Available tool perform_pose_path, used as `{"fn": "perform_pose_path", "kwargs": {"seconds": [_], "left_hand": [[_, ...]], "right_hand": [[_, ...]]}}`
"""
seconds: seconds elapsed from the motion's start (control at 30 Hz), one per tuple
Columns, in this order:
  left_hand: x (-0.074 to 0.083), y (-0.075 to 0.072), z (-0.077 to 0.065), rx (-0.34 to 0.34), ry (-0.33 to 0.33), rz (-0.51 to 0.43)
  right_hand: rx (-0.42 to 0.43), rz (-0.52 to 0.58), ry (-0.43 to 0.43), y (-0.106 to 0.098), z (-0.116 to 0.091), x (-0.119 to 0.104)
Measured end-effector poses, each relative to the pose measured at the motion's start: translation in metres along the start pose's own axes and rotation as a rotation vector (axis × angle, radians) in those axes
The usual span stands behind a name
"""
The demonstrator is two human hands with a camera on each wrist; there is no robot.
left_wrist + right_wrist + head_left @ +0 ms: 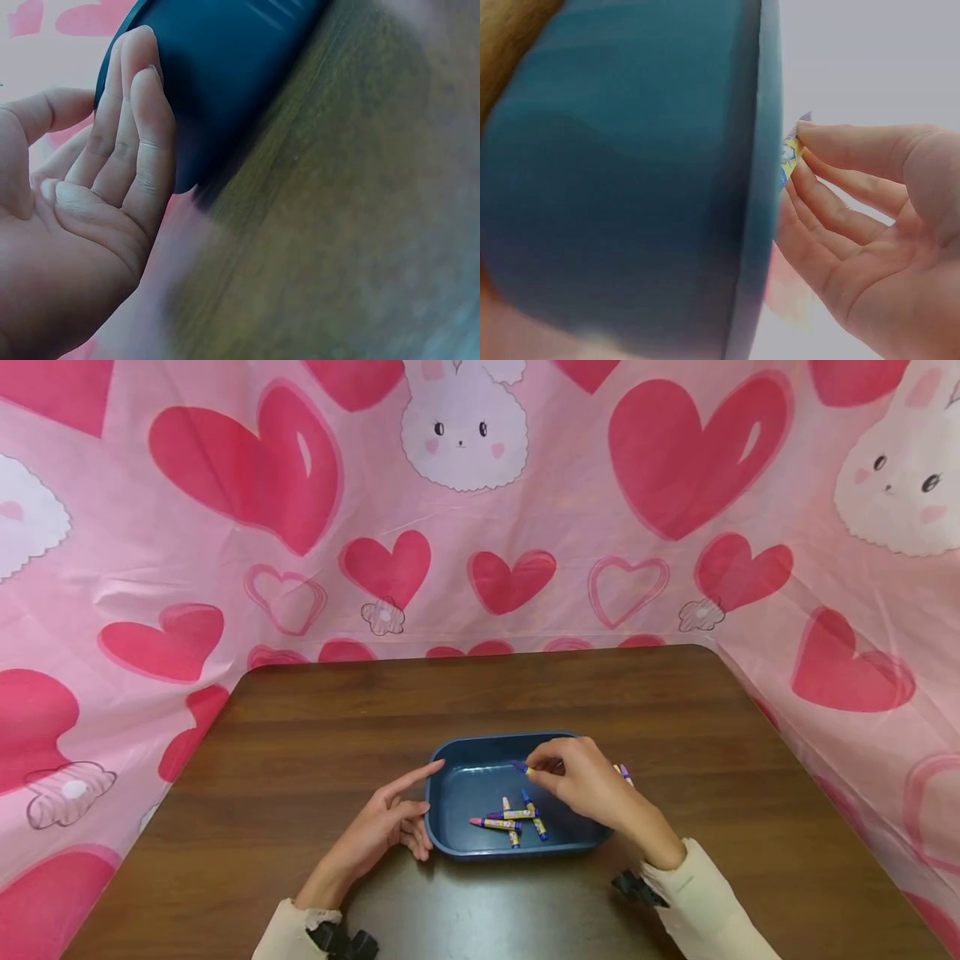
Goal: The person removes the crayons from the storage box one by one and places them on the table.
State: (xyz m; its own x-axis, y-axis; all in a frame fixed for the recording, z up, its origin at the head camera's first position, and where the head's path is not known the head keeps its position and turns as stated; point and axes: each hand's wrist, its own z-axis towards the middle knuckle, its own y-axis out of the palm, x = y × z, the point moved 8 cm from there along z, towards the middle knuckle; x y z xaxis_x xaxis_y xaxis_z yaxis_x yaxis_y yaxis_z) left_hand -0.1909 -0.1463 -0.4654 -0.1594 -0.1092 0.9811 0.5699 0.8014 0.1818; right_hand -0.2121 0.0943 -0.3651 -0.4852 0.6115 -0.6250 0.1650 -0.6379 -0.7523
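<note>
A dark blue rectangular tray [472, 752] with rounded corners stands on the table. Inside it, several crayons [512, 815] in yellow wrappers lie crossed over one another. Above the tray's right half, my right hand [581, 781] pinches a purple-tipped crayon [790, 159] between thumb and fingertips; in the right wrist view the tray wall hides part of it. My left hand [382, 827] is at the tray's left end, its index finger at the rim and the thumb lower down. The left wrist view shows the fingers [150, 120] fairly straight against the tray's outer wall.
Past my right hand, more crayons [625, 773] show at the tray's right side, partly hidden. The brown wooden table [360, 702] has rounded far corners. A pink cloth [577, 510] with hearts and rabbits hangs behind it and at both sides.
</note>
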Motion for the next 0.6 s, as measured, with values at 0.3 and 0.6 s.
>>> {"fn": "perform_pose_path", "kwargs": {"seconds": [0.3,0.6], "left_hand": [[-0.002,-0.001,0.001,-0.011,0.0,-0.013],[-0.002,-0.002,0.001,-0.021,0.011,-0.034]], "right_hand": [[0.124,0.019,-0.018,-0.018,-0.02,0.008],[0.242,0.197,0.063,-0.045,-0.043,0.04]]}}
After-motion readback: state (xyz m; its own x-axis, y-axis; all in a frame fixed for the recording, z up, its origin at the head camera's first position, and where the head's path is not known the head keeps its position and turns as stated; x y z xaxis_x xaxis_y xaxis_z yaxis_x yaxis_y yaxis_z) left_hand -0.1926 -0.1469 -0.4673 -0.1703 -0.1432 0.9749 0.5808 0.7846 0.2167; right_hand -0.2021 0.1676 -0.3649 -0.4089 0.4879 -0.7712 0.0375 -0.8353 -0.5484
